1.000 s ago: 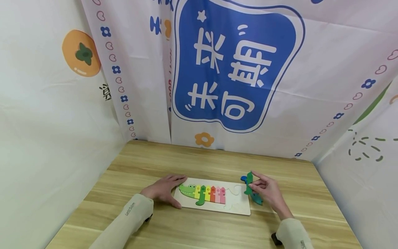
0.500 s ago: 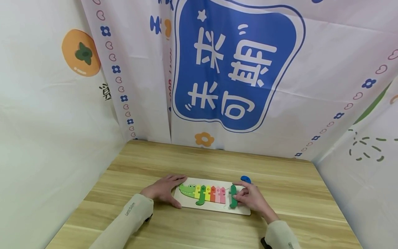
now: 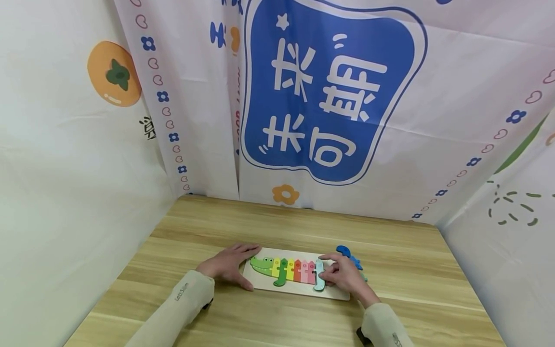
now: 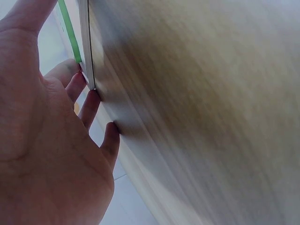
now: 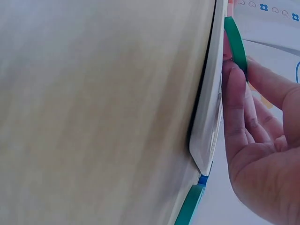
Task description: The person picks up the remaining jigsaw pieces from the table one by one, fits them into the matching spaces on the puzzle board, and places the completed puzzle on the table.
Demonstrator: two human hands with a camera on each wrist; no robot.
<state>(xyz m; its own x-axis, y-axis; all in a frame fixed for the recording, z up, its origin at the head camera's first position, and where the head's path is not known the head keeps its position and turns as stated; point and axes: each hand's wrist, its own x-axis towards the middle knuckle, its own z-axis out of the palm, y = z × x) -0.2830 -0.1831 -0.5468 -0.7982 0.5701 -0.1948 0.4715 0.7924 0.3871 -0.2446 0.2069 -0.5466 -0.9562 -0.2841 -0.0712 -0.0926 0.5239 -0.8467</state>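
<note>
A crocodile puzzle board (image 3: pixel 295 290) lies on the table, bearing a light green head piece (image 3: pixel 261 265) and a row of yellow, green, red and pink pieces. My left hand (image 3: pixel 228 262) rests at its left end, thumb and index finger spread to the two corners; in the left wrist view, fingertips (image 4: pixel 93 96) touch its edge. With thumb and fingers my right hand (image 3: pixel 344 274) pinches a green puzzle piece (image 5: pixel 236 44), which looks pale under glare in the head view. That piece is tilted over the board, right beside the last pink piece (image 3: pixel 310 272).
Past the board's right end lie a blue puzzle piece (image 3: pixel 343 250) and a teal piece (image 5: pixel 190 206), partly hidden by the right hand in the head view. The wood-grain table (image 3: pixel 243 221) is enclosed by printed white cloth walls (image 3: pixel 204 120).
My right hand has carried the green piece left from the board's right edge to beside the pink pieces, and tilted it. The left hand stays in place.
</note>
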